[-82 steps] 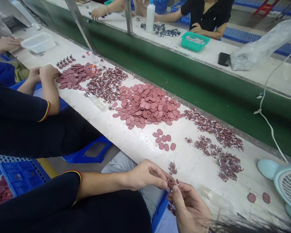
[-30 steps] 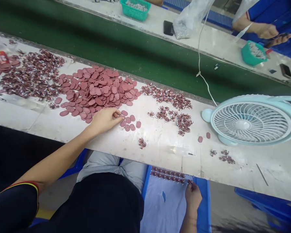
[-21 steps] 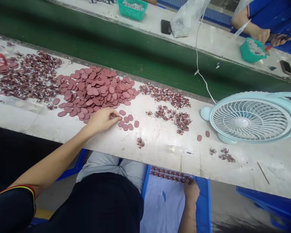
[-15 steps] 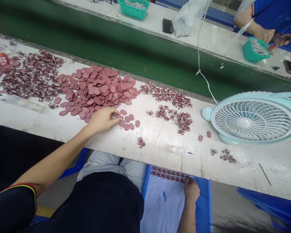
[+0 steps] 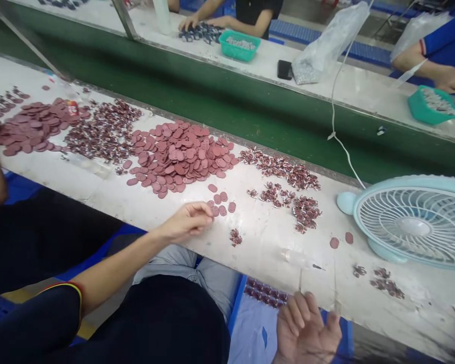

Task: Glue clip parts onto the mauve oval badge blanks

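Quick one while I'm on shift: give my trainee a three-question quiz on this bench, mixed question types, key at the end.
1. True or false: the left hand rests on the bench beside the few loose oval discs.
2. Which lies nearest the fan? A) the big disc pile B) the two lone discs C) the green basket
3. Fill in: the right hand is open, palm up, below the bench edge near a row of small parts on the ____ tray.

Key: 1 true; 2 B; 3 blue.
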Motion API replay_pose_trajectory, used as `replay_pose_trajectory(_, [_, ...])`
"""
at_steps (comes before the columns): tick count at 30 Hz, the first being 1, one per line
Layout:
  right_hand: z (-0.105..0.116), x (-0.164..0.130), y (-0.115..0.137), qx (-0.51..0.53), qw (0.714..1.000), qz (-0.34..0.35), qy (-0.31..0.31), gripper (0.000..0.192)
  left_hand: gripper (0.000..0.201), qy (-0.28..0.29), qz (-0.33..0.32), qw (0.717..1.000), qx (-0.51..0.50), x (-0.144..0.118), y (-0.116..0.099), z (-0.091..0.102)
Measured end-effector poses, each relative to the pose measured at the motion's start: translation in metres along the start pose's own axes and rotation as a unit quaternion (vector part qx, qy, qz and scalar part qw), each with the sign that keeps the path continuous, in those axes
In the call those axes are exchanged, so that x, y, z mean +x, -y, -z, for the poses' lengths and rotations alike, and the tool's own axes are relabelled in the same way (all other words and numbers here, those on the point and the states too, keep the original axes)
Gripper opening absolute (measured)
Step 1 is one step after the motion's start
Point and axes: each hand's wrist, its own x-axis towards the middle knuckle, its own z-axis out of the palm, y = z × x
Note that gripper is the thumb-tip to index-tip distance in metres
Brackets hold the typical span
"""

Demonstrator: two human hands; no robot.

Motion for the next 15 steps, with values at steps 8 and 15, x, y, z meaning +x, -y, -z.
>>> replay_pose_trajectory(8, [-0.079,-0.055,0.024,0.023,0.963,-0.030,0.268,0.052,0.041,0.103,0.111,0.980,-0.130,-0.023,0.030,-0.032])
replay_pose_trajectory(15, [-0.081,-0.080,0.042,0.019,0.927,-0.043,0.371,0.045,0.054,0.073,0.031,0.994,-0.071,-0.026,0.043,-0.040])
